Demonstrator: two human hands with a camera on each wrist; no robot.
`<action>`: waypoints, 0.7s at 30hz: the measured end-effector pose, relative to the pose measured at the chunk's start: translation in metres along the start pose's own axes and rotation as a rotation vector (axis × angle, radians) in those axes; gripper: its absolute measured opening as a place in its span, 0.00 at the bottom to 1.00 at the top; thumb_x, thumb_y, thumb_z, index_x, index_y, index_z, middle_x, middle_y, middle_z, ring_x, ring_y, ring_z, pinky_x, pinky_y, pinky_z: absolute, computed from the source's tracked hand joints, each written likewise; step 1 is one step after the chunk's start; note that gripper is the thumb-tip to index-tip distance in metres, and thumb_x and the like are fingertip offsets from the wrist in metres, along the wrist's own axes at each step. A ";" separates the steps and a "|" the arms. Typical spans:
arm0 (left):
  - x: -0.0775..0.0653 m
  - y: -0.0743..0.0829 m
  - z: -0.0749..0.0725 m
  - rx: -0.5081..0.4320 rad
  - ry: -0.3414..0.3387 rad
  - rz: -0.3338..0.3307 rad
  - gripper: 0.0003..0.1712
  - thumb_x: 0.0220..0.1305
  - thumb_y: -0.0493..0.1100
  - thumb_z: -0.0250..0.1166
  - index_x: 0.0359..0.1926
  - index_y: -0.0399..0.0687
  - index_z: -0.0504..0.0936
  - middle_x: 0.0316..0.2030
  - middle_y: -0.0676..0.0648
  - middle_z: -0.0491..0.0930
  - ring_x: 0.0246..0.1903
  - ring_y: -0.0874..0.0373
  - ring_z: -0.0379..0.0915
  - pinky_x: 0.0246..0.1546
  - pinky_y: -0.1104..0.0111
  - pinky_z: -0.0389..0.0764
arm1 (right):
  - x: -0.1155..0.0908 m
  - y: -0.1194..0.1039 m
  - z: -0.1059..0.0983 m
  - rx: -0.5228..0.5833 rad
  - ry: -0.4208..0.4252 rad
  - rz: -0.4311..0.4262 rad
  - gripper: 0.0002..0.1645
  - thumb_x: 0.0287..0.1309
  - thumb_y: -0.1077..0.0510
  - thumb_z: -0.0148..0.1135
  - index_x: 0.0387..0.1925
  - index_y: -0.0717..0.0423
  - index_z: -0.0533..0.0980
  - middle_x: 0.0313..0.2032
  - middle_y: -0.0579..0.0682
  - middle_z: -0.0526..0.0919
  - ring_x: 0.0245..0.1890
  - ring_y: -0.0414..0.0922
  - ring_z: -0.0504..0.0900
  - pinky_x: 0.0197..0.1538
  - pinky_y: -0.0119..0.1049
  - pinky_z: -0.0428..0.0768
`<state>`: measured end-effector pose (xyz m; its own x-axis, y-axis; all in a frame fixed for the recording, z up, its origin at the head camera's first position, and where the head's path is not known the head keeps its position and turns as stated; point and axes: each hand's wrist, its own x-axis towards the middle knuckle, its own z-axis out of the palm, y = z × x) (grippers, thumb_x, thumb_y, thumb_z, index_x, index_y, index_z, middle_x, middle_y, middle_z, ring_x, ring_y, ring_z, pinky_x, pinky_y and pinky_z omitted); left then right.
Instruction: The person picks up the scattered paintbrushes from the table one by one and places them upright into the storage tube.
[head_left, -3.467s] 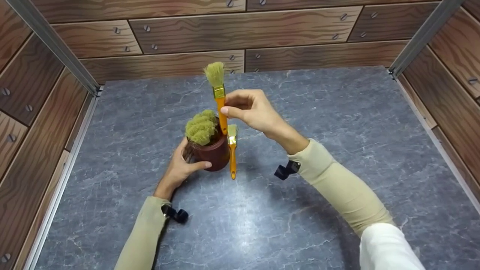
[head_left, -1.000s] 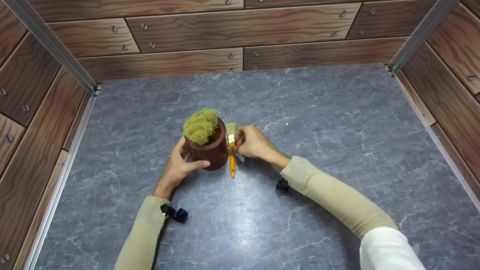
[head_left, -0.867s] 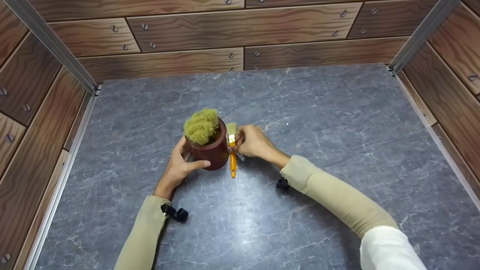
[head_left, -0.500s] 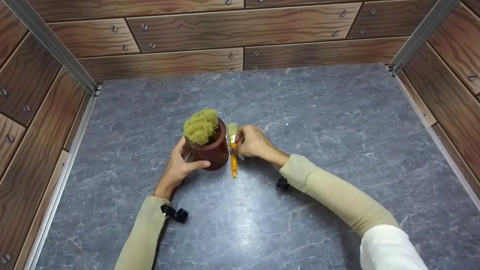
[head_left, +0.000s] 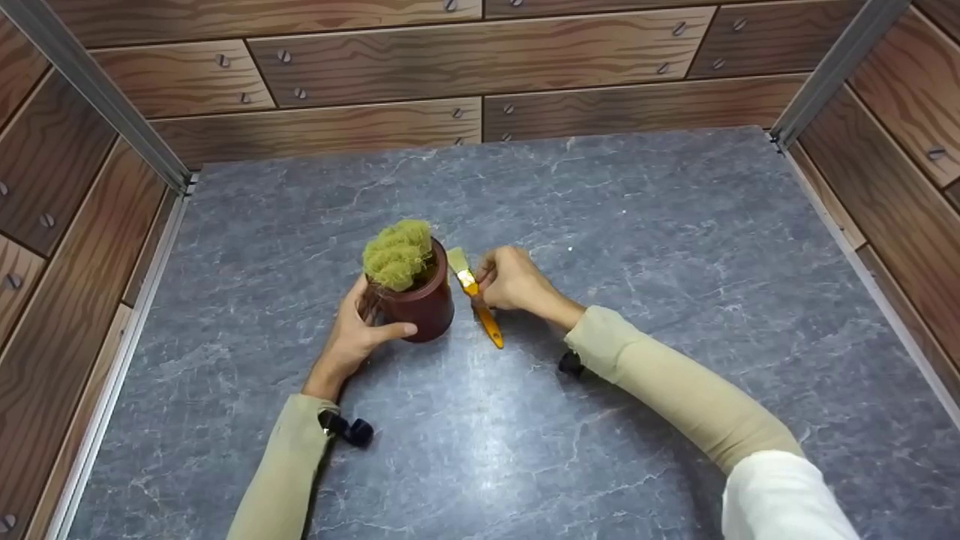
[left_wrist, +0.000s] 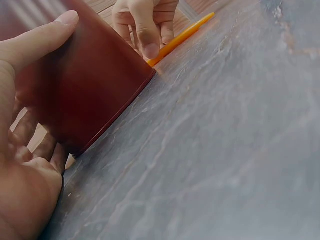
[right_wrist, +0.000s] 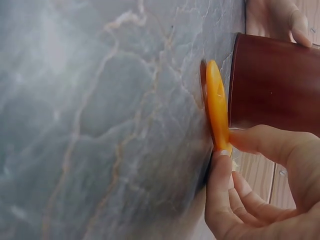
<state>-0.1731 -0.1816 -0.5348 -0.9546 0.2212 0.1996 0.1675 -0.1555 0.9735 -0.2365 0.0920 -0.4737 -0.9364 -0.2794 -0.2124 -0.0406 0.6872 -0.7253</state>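
In the head view my left hand [head_left: 352,337] holds a dark red-brown cylindrical pot [head_left: 424,311] from its left side, thumb across the front. A dense clump of yellow-green brush bristles [head_left: 397,255] rises from the pot's mouth. Just right of the pot is a paintbrush [head_left: 487,324] with an orange handle, a shiny metal ferrule and pale bristles. My right hand [head_left: 517,281] pinches its handle between thumb and fingers. From the right wrist view, the brush handle [right_wrist: 217,107] is very close to the tabletop; whether it touches is unclear.
The grey marbled tabletop [head_left: 637,420] is bounded by wood-patterned walls [head_left: 375,67] at the back and sides. Metal posts [head_left: 836,75] stand at the back corners. Each wrist carries a small black camera [head_left: 360,433].
The brush first held upright above the pot has left my right hand. That hand came down to the second brush, whose handle end has since swung right. My left hand stays on the pot.
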 end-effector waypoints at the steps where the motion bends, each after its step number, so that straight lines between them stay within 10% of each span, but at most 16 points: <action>1: 0.000 0.000 0.000 -0.001 0.001 0.000 0.60 0.51 0.27 0.83 0.82 0.54 0.64 0.76 0.46 0.70 0.79 0.52 0.62 0.82 0.62 0.63 | 0.000 0.000 0.000 0.005 0.004 0.001 0.18 0.41 0.73 0.78 0.37 0.59 0.85 0.31 0.51 0.89 0.29 0.41 0.85 0.34 0.31 0.88; 15: 0.000 0.000 0.001 -0.020 0.013 -0.013 0.60 0.49 0.24 0.82 0.81 0.50 0.65 0.76 0.46 0.71 0.79 0.52 0.62 0.82 0.62 0.62 | 0.002 0.007 0.005 0.086 -0.015 0.039 0.14 0.40 0.64 0.84 0.30 0.53 0.86 0.28 0.48 0.91 0.27 0.39 0.87 0.34 0.29 0.85; 21: 0.001 0.000 0.001 -0.018 0.008 -0.001 0.60 0.49 0.23 0.81 0.81 0.48 0.65 0.75 0.45 0.72 0.78 0.52 0.63 0.82 0.63 0.62 | 0.004 0.015 0.004 0.284 -0.073 0.044 0.10 0.44 0.68 0.82 0.31 0.59 0.87 0.28 0.52 0.92 0.25 0.40 0.89 0.34 0.32 0.90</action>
<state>-0.1741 -0.1804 -0.5342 -0.9567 0.2140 0.1973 0.1618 -0.1723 0.9717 -0.2393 0.0983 -0.4879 -0.9070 -0.3081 -0.2870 0.1085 0.4876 -0.8663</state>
